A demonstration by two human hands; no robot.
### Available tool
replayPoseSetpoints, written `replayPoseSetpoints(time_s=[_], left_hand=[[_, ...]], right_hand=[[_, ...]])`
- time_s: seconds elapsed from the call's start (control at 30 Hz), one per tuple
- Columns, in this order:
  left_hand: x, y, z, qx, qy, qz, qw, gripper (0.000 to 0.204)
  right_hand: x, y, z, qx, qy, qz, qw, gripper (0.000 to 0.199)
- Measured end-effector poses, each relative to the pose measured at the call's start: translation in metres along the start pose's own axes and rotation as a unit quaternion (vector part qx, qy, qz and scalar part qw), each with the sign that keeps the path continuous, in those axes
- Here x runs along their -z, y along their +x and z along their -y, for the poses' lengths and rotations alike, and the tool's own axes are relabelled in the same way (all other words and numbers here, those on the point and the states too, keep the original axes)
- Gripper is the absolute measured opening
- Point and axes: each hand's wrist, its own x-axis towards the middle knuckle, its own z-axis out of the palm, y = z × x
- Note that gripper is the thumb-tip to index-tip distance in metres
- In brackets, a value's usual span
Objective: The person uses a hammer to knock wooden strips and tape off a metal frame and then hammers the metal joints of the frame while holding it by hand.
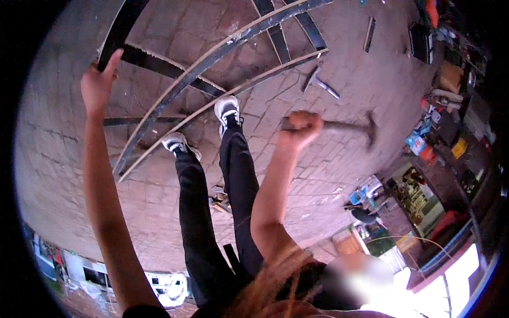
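My left hand (99,87) is closed around the end of a dark board (115,33) at the upper left, with the thumb up along its edge. This board belongs to a curved frame of black strips with pale, rough edges. A long curved strip (197,69) of that frame arcs across the floor, joined to a short crosspiece (159,64). Raised to the right of the frame, my right hand (303,129) grips the handle end of a claw hammer (344,127). The hammer's head points right, away from the frame.
A second hammer (324,86) lies on the brick-paved floor beyond my right hand. My shoes (228,109) stand at the frame's near edge. A loose dark strip (369,35) lies farther right. Small scraps (220,201) lie beside my legs. Clutter (424,140) lines the right side.
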Motion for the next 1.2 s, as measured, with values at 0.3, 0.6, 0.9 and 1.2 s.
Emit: replayPoseSetpoints(time_s=[0.3,0.6,0.9,1.2], left_hand=[[0.000,-0.003,0.004,-0.006,0.065,-0.034,0.997,0.056],[0.012,-0.009,0.002,0.040,-0.015,0.010,0.999,0.064],[0.012,-0.009,0.005,0.028,0.037,0.001,0.999,0.061],[0.025,-0.015,0.007,0.039,-0.017,0.030,0.999,0.062]], right_hand=[[-0.063,-0.011,-0.174,-0.178,-0.193,-0.245,0.933,0.022],[0.019,-0.012,0.008,-0.007,-0.045,0.042,0.998,0.038],[-0.063,-0.005,-0.170,-0.184,-0.167,-0.218,0.944,0.024],[-0.016,-0.032,-0.034,-0.325,-0.210,-0.137,0.912,0.036]])
